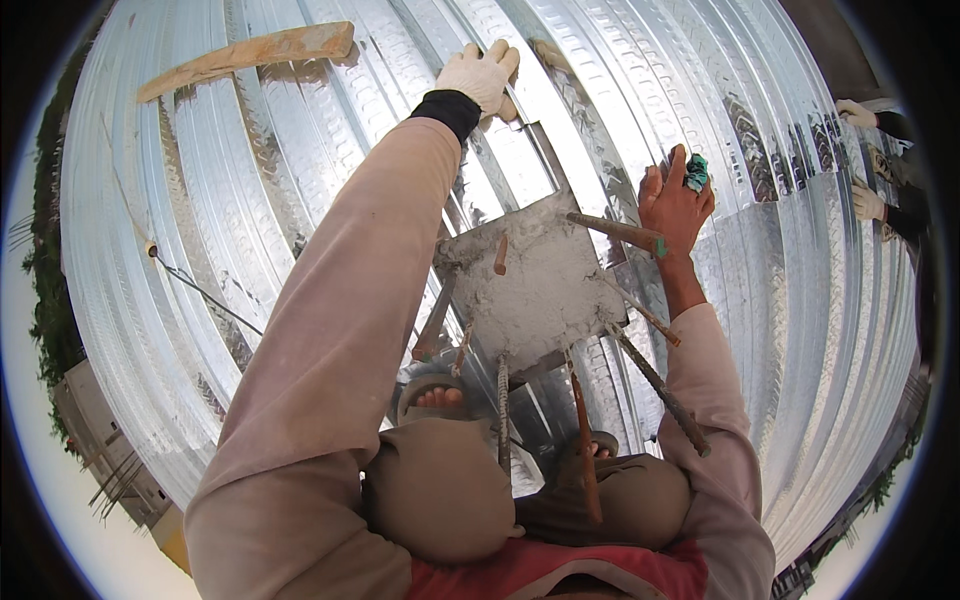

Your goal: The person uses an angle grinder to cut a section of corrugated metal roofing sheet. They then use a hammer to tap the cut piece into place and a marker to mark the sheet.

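Observation:
My left hand, in a cream work glove with a black cuff, is stretched forward with its fingers apart on the ribbed silver metal decking. Bare and bent, my right hand holds a small crumpled teal-green wad above the decking, right of a concrete column top. I cannot make out what the wad is made of. Rusty steel bars stick up around the column, among them a thick one close to my right wrist. A cut edge in the decking runs just beyond the column.
A wooden plank lies on the decking at the far left. A thin cord runs across the left side. At the right edge, another person's gloved hands show. Upright bars, including a ribbed rebar, stand between my knees and the column.

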Tool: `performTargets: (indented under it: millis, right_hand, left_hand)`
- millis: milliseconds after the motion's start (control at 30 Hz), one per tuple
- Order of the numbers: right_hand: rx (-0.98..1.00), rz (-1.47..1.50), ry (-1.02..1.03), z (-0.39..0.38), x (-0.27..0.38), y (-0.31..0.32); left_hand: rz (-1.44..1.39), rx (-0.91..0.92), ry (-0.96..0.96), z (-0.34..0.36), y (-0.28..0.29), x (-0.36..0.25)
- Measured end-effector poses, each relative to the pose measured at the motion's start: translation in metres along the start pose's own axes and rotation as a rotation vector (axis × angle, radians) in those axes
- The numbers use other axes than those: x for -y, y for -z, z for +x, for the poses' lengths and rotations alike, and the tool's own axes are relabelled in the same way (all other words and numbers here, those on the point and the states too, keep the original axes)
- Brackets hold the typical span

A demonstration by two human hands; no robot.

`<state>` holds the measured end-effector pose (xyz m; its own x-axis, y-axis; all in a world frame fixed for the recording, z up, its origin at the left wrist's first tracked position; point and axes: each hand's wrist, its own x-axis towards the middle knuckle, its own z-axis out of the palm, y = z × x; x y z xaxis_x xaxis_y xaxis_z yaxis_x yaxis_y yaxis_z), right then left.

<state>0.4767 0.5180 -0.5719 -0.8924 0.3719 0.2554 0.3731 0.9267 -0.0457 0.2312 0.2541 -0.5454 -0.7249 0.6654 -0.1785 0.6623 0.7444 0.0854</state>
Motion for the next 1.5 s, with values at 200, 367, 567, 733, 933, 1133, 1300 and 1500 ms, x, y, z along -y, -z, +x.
performTargets:
  millis: [200, 367, 567, 733, 933, 1133, 1300, 1500]
  right_hand:
    - [0.071, 0.107, -0.041, 0.026, 0.017, 0.006]
    - [0.04, 0.092, 0.196, 0.044, 0.056, 0.014]
    - [0.117, 0.073, 0.269, 0.04, 0.072, 0.008]
    - [0.132, 0.068, 0.259, 0.05, 0.07, -0.003]
    - [0.107, 0.044, 0.29, 0.05, 0.061, -0.009]
    - [0.013, 0.036, 0.344, 0.05, 0.053, -0.019]
    - [0.044, 0.019, 0.35, 0.052, 0.061, -0.016]
    - [0.034, -0.008, 0.378, 0.048, 0.06, -0.011]
  left_hand:
    - [-0.049, -0.019, 0.004, 0.002, 0.011, -0.001]
    - [-0.06, 0.03, -0.011, -0.001, 0.019, 0.003]
    - [-0.014, -0.012, -0.076, 0.005, 0.009, 0.007]
    - [-0.002, -0.034, -0.084, 0.004, 0.002, 0.017]
    - [-0.016, -0.051, -0.117, 0.015, -0.005, 0.02]
    - [0.05, -0.127, -0.172, 0.017, -0.011, 0.021]
    - [0.072, -0.086, -0.143, 0.011, -0.008, 0.02]
    - [-0.015, -0.08, -0.102, 0.008, 0.003, 0.015]
